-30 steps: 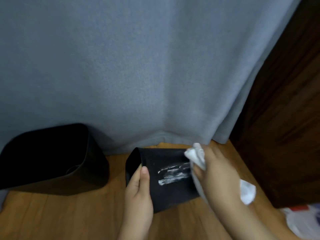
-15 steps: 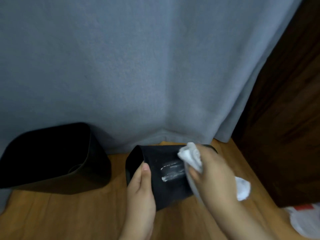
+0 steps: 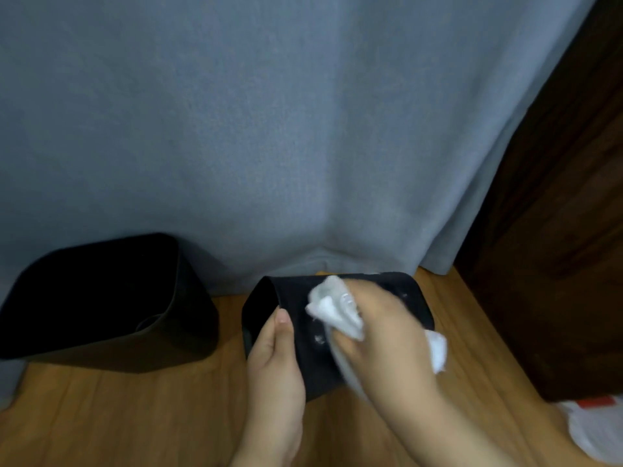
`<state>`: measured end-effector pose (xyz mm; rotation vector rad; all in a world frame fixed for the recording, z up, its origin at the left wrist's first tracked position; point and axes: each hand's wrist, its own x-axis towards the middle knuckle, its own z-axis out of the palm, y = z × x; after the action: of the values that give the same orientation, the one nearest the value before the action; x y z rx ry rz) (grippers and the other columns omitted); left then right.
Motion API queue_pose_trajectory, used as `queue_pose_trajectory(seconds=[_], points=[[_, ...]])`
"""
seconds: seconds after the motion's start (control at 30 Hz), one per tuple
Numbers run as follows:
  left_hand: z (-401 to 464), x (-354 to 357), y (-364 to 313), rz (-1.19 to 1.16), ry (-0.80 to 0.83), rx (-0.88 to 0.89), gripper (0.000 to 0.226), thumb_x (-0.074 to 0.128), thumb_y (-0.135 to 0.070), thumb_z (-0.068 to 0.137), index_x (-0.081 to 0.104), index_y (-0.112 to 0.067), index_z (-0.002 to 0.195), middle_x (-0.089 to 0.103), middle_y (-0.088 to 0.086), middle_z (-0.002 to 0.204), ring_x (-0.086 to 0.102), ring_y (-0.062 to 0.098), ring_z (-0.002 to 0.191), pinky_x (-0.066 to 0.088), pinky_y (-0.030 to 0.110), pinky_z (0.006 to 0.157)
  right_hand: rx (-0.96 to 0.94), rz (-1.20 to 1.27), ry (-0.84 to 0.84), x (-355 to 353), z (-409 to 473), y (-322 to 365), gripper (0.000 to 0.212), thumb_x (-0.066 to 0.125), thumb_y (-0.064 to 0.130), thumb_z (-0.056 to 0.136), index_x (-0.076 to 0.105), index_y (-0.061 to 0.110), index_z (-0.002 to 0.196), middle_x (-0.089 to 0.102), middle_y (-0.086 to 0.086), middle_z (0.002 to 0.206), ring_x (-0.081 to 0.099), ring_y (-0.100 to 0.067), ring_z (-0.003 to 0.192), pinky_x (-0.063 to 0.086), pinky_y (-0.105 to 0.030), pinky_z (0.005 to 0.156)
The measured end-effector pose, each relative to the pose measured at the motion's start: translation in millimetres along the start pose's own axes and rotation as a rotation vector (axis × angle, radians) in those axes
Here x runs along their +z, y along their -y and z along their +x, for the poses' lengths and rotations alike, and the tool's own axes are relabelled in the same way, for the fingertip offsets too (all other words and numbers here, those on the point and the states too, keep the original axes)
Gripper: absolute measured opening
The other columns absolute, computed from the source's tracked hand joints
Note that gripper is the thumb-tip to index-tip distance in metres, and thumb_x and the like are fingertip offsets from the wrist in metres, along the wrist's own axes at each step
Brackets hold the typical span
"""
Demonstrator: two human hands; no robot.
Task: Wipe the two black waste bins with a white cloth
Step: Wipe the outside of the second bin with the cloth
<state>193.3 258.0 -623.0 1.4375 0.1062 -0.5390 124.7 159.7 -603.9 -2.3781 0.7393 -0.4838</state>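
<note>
The smaller black bin (image 3: 337, 332) lies on its side on the wooden desk (image 3: 101, 416), mouth to the left. The left hand (image 3: 274, 362) clasps its rim, thumb up along the wall, a closed grip. The right hand (image 3: 381, 335), knuckles up, presses a bunched white cloth (image 3: 332, 313) against the bin's upper wall, fingers closed around it. The larger black bin (image 3: 101, 298) stands apart at left, against the grey curtain (image 3: 269, 129).

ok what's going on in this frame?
A person is cleaning bins on a wooden floor. The left hand steadies the smaller black bin, which lies on its side, while the right hand presses a bunched white cloth against its upper face. The larger black bin sits apart to the left, untouched by either hand, in front of a grey curtain.
</note>
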Motion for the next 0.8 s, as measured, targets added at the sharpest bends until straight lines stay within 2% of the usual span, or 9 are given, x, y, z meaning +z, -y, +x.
queue_pose_trajectory(seconds=[0.1, 0.2, 0.33, 0.4, 0.47, 0.6, 0.67, 0.73, 0.8], points=[[0, -2, -3, 0.069, 0.027, 0.010, 0.032, 0.042, -0.023, 0.105, 0.074, -0.025, 0.104, 0.077, -0.004, 0.100, 0.071, 0.007, 0.094, 0.054, 0.023, 0.079, -0.103, -0.017, -0.053, 13, -6, 17, 0.029, 0.059, 0.034, 0.075, 0.062, 0.032, 0.104, 0.061, 0.017, 0.101, 0.056, -0.005, 0.089, 0.044, -0.020, 0.073], [-1, -7, -3, 0.061, 0.024, 0.020, 0.034, 0.042, -0.035, 0.102, 0.070, -0.023, 0.117, 0.074, -0.003, 0.114, 0.067, 0.015, 0.110, 0.051, 0.041, 0.100, 0.036, -0.028, -0.003, 2, 4, -15, 0.027, 0.064, 0.028, 0.082, 0.061, 0.028, 0.109, 0.057, 0.012, 0.099, 0.055, -0.009, 0.092, 0.042, -0.021, 0.073], [-6, -6, -2, 0.029, -0.005, 0.032, 0.031, 0.043, -0.035, 0.100, 0.069, -0.029, 0.115, 0.072, -0.008, 0.117, 0.065, 0.009, 0.112, 0.048, 0.034, 0.101, 0.300, -0.154, -0.072, -20, 16, -68, 0.013, 0.060, 0.024, 0.086, 0.059, 0.021, 0.099, 0.061, 0.001, 0.087, 0.058, -0.021, 0.077, 0.044, -0.031, 0.062], [-7, -4, -1, 0.034, -0.021, 0.034, 0.028, 0.043, -0.034, 0.101, 0.070, -0.031, 0.111, 0.073, -0.008, 0.117, 0.065, 0.008, 0.110, 0.049, 0.034, 0.100, 0.287, -0.187, -0.125, -18, 15, -63, 0.010, 0.056, 0.026, 0.089, 0.059, 0.019, 0.095, 0.064, -0.002, 0.088, 0.057, -0.015, 0.075, 0.047, -0.036, 0.067], [-5, -3, 0, 0.062, -0.028, 0.029, 0.030, 0.043, -0.033, 0.102, 0.071, -0.029, 0.112, 0.072, -0.006, 0.118, 0.066, 0.011, 0.110, 0.049, 0.037, 0.100, 0.204, -0.069, -0.136, -9, 12, -39, 0.010, 0.049, 0.028, 0.090, 0.056, 0.024, 0.084, 0.060, 0.008, 0.079, 0.054, -0.003, 0.070, 0.045, -0.037, 0.071], [-4, -6, 0, 0.144, -0.016, 0.072, 0.033, 0.041, -0.032, 0.103, 0.072, -0.024, 0.113, 0.075, -0.003, 0.110, 0.068, 0.016, 0.107, 0.051, 0.038, 0.096, 0.091, 0.067, -0.031, 23, 12, -1, 0.016, 0.045, 0.036, 0.081, 0.038, 0.046, 0.071, 0.044, 0.018, 0.072, 0.044, 0.000, 0.068, 0.044, -0.030, 0.067], [-3, -10, 0, 0.147, -0.034, 0.064, 0.034, 0.041, -0.032, 0.103, 0.073, -0.024, 0.110, 0.076, -0.004, 0.104, 0.069, 0.013, 0.100, 0.053, 0.032, 0.084, 0.149, 0.150, -0.112, 20, 12, -3, 0.012, 0.045, 0.041, 0.083, 0.051, 0.042, 0.072, 0.052, 0.016, 0.072, 0.051, -0.001, 0.069, 0.045, -0.029, 0.070], [0, -14, 1, 0.117, -0.051, 0.071, 0.033, 0.041, -0.030, 0.103, 0.074, -0.026, 0.103, 0.077, -0.008, 0.096, 0.070, 0.006, 0.091, 0.050, 0.025, 0.074, 0.234, 0.196, -0.142, 3, 11, -23, 0.010, 0.053, 0.034, 0.087, 0.062, 0.031, 0.084, 0.062, 0.012, 0.083, 0.058, 0.000, 0.081, 0.041, -0.017, 0.080], [1, -15, 0, 0.086, -0.060, 0.076, 0.031, 0.042, -0.027, 0.103, 0.073, -0.024, 0.102, 0.077, -0.008, 0.094, 0.070, 0.007, 0.091, 0.048, 0.023, 0.074, 0.296, 0.093, -0.134, -16, 12, -54, 0.004, 0.059, 0.022, 0.089, 0.060, 0.025, 0.087, 0.060, 0.007, 0.080, 0.059, -0.001, 0.081, 0.039, -0.013, 0.072]])
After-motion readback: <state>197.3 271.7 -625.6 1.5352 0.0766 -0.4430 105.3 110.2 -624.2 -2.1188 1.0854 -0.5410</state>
